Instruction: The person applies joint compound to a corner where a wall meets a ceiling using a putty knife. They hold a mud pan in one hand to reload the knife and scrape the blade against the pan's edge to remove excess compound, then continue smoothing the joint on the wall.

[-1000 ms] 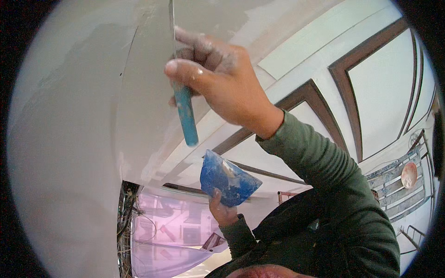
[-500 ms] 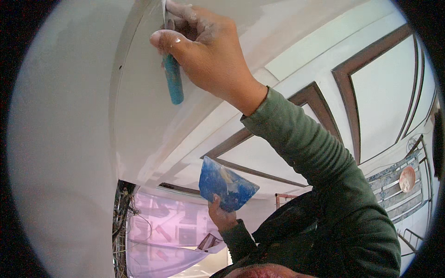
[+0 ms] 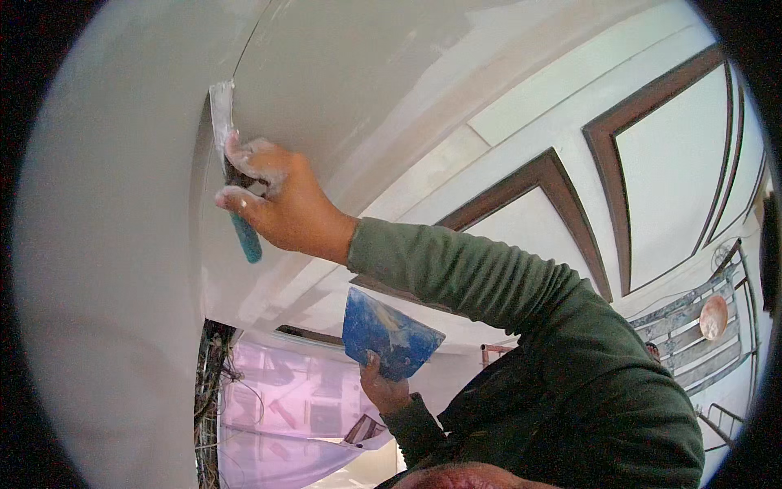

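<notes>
My right hand point(image 3: 281, 196) is closed around a putty knife point(image 3: 248, 238) with a teal handle. Its white-coated blade point(image 3: 221, 110) lies against the pale ceiling, at a thin dark seam point(image 3: 252, 41). White compound smears the thumb and fingers. Lower down, my left hand point(image 3: 383, 387) grips the edge of a blue plastering board point(image 3: 391, 332), which is tilted and streaked with pale compound.
Brown-framed panels point(image 3: 607, 147) run along the right. A pink-purple sheet point(image 3: 285, 407) hangs at the lower left, beside an opening full of tangled wires point(image 3: 213, 391). A slatted rack point(image 3: 680, 326) and a round orange-pink bowl point(image 3: 713, 318) stand far right.
My right hand has swept left and down in the picture with the putty knife, baring more of the ceiling seam. The left hand and blue board have shifted slightly left and down.
</notes>
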